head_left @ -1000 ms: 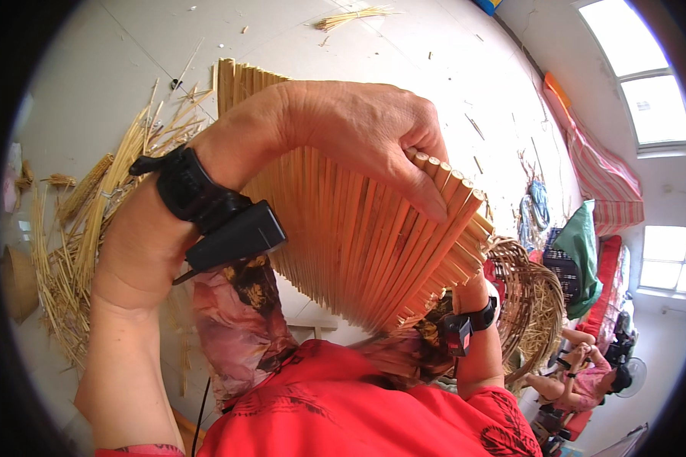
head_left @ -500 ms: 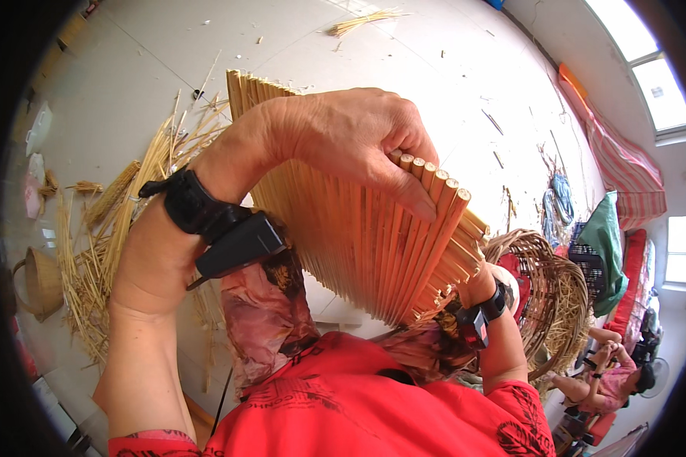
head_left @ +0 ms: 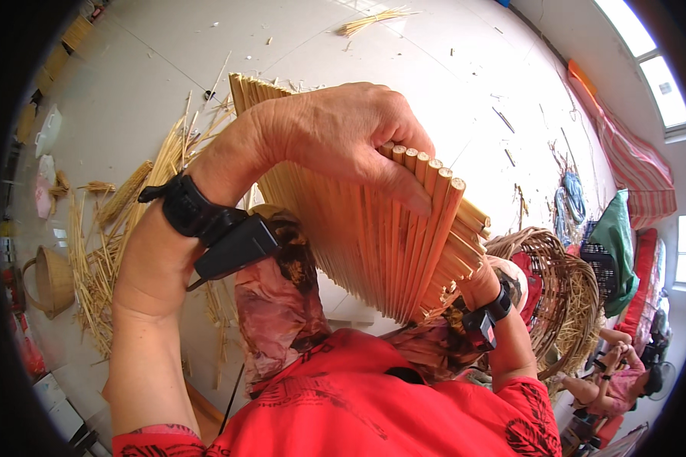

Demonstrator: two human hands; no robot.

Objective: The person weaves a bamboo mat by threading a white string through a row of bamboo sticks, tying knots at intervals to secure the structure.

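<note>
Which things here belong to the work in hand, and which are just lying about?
Work in hand:
row of sticks
left hand, gripping it
right hand, partly hidden

Lying about:
green cloth
striped cloth
handled basket
straw pile, possibly material

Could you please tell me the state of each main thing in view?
Stalk panel: held up, stalks side by side.
Left hand: closed on the panel's edge.
Right hand: partly hidden, grip unclear.
Left wrist device: strapped on.
Straw heap: loose, spread out.
Straw bundle: lying on the floor.
Striped cloth: draped in folds.
</note>
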